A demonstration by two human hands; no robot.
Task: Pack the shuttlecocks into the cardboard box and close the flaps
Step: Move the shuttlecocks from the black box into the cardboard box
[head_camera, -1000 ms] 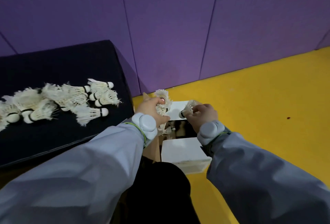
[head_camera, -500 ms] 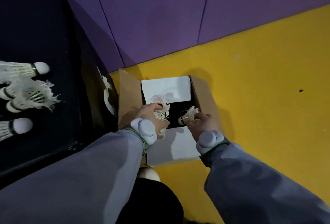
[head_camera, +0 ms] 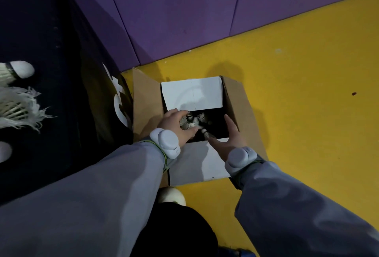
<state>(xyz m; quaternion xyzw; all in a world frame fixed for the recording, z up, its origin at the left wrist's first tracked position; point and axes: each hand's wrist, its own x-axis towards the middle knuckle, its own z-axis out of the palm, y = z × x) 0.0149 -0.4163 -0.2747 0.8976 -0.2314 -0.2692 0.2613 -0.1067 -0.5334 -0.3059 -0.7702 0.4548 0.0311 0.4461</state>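
A cardboard box (head_camera: 242, 113) stands on the yellow floor with its flaps spread open; the far and near flaps are white inside. Several white feather shuttlecocks (head_camera: 194, 120) lie in its dark interior. My left hand (head_camera: 174, 123) hovers over the left side of the opening with its fingers spread and nothing held. My right hand (head_camera: 227, 139) is at the right near corner, palm open. One shuttlecock (head_camera: 206, 132) sits between the two hands, loose. More shuttlecocks (head_camera: 18, 107) lie on the black table at the far left.
The black table (head_camera: 51, 51) stands right against the box's left flap. A purple padded wall (head_camera: 184, 10) runs behind the box. Yellow floor (head_camera: 307, 92) stretches to the right. A white shoe tip (head_camera: 171, 196) shows just below the near flap.
Both hands have gone down to the box opening and let go of their shuttlecocks, which now lie inside. My view has tilted down and nearer to the box.
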